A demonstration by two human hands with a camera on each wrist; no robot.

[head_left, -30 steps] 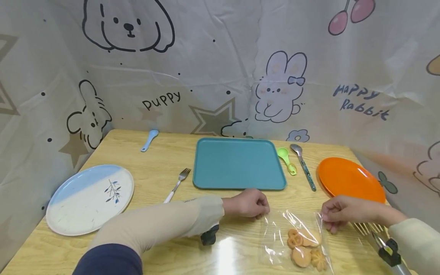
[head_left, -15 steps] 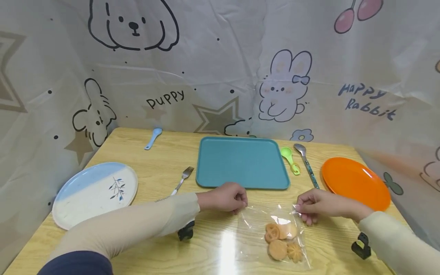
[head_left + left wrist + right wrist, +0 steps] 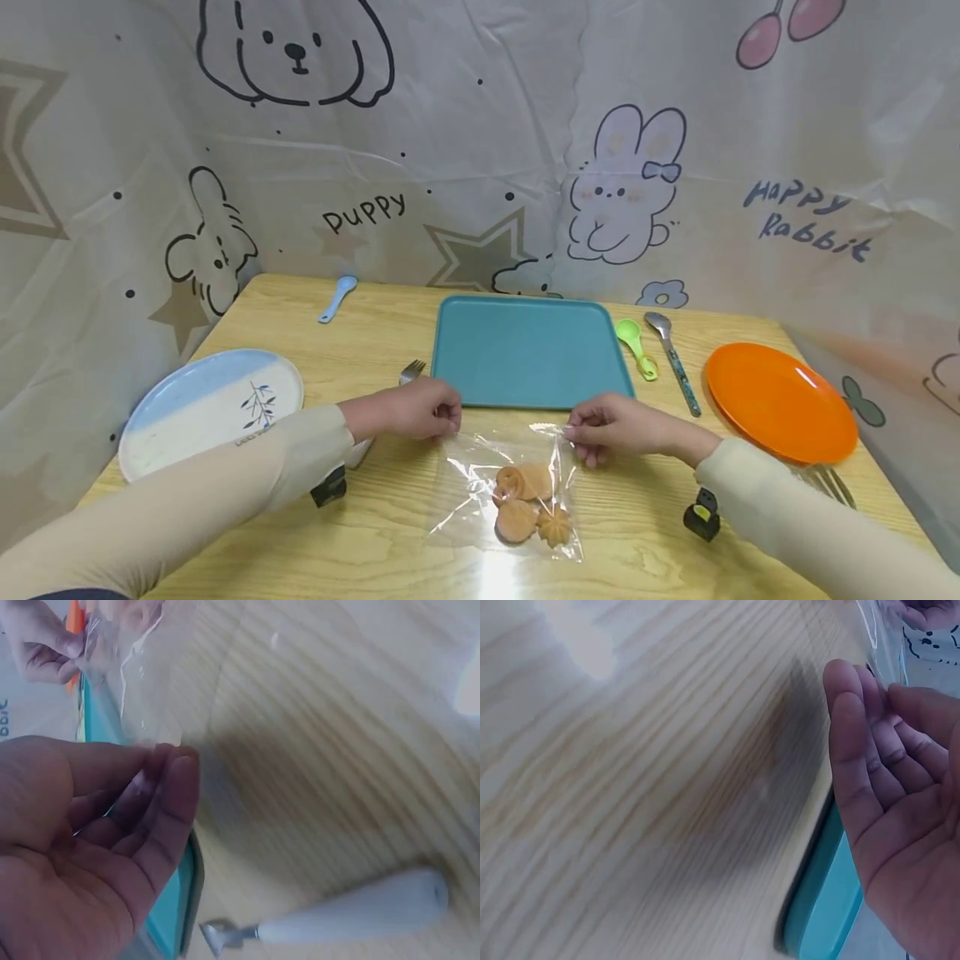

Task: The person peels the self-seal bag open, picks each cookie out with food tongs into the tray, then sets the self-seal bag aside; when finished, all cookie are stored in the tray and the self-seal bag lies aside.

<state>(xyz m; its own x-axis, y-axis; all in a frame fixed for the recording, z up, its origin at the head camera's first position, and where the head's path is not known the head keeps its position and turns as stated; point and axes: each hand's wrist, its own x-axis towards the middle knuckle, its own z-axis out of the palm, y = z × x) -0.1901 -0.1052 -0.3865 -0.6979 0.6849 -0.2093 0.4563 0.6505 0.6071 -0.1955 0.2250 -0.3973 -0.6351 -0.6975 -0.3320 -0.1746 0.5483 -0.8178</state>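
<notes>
In the head view, two pieces of lettering can be read, both printed on the pale patterned cloth [image 3: 480,142] behind the table. Toward the left stands the single word "PUPPY" [image 3: 364,212] in dark hand-drawn letters, its line slanting upward to the right. Toward the right, in blue-grey letters of a similar hand-drawn kind, "HAPPY Rabbit" [image 3: 810,221] runs over two lines, "HAPPY" above and "Rabbit" below, both sloping down to the right. A small dark marking [image 3: 252,437] at the upper edge of the left sleeve [image 3: 247,471] is too small to read. In the left wrist view, a sideways scrap of blue lettering [image 3: 4,718] is cut off by the left border
</notes>
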